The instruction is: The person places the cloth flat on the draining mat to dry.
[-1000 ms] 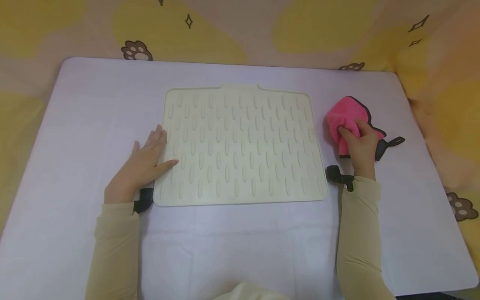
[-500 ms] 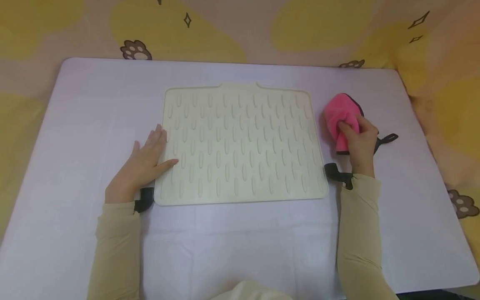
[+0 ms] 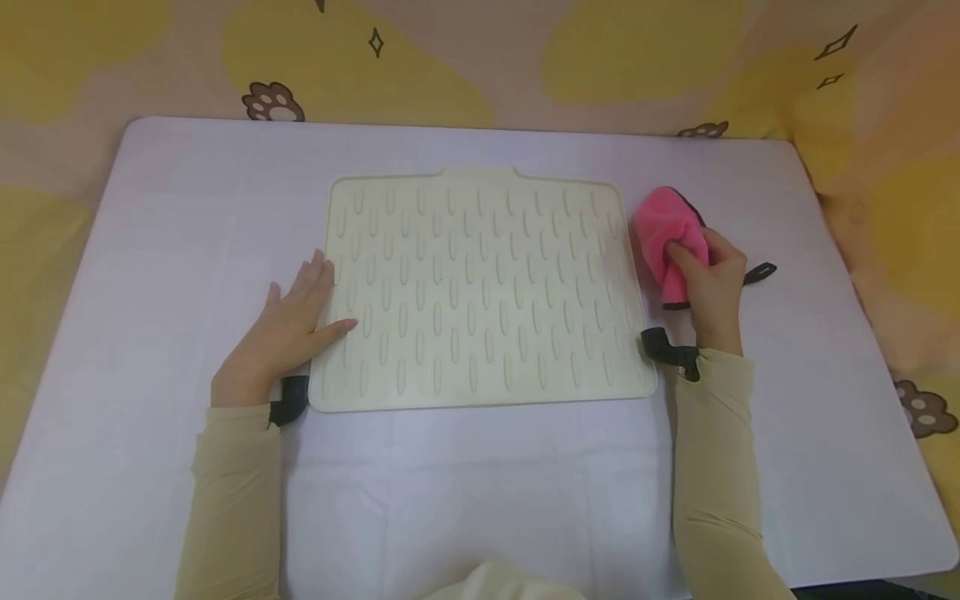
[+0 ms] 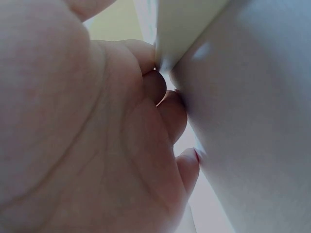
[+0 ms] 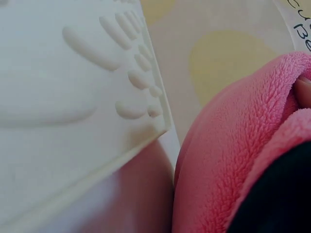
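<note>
The pink cloth (image 3: pixel 663 223) has just shifted toward 9 o'clock with the right hand (image 3: pixel 714 290), closing on the pale ridged mat (image 3: pixel 483 292). Taking the mat as the dial, the cloth is now just off its edge, between 2 and 3 o'clock; the right wrist view shows a narrow gap between them. For the work in hand, this seems to mean the cloth is within easy reach of the mat but has not yet met it. Whether it clears the bench (image 3: pixel 480 492) cannot be told.

The right hand pinches the bunched cloth from its 4 o'clock side, thumb pressed into the folds, the forearm rising from 5 o'clock. A dark loop (image 3: pixel 761 273) pokes out beyond this hand. The left hand (image 3: pixel 281 329) stays at the mat's 9 o'clock edge, grasping nothing: fingers extended along the edge, thumb laid over the top.
</note>
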`<state>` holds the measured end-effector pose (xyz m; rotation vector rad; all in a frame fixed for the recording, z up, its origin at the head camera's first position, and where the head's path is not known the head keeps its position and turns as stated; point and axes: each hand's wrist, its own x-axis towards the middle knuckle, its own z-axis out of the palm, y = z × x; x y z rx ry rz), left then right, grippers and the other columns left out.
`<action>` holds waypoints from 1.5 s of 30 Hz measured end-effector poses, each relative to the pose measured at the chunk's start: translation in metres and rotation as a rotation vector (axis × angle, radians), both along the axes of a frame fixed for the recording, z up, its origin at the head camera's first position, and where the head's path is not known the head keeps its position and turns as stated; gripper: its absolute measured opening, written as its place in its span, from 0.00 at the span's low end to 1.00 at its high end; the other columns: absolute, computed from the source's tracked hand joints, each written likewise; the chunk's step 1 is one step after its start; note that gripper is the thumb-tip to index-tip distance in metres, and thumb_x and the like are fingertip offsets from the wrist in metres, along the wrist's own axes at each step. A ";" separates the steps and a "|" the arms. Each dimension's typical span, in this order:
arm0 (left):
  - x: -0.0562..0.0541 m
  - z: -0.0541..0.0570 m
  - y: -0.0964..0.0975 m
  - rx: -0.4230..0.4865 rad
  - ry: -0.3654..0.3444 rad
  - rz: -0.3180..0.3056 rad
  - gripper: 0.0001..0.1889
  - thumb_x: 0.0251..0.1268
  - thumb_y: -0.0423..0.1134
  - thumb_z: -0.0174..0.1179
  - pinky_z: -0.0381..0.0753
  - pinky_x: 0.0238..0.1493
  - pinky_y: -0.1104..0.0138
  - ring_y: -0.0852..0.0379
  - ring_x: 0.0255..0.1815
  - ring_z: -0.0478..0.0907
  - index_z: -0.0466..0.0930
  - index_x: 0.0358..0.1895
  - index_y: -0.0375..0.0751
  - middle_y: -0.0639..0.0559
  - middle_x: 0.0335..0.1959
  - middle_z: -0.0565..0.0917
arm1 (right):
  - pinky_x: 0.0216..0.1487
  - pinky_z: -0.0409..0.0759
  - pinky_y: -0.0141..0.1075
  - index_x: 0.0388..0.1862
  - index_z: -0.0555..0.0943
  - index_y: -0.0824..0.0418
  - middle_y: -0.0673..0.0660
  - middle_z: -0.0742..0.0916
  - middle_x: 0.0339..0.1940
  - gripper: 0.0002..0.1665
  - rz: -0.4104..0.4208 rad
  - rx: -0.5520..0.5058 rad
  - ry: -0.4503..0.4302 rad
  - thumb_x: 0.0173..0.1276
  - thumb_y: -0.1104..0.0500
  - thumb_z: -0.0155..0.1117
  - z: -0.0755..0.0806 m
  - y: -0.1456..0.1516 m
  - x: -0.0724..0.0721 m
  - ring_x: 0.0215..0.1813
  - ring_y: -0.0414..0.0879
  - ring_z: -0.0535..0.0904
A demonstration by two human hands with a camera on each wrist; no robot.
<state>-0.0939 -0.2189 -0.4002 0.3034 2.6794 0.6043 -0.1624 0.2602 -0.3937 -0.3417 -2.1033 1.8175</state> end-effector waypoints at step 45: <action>-0.002 -0.006 0.000 -0.001 0.006 0.001 0.45 0.71 0.58 0.45 0.24 0.66 0.42 0.44 0.74 0.25 0.29 0.73 0.32 0.44 0.74 0.25 | 0.31 0.68 0.31 0.37 0.87 0.55 0.47 0.83 0.30 0.10 0.197 0.134 -0.007 0.55 0.65 0.70 0.016 -0.029 0.010 0.35 0.42 0.72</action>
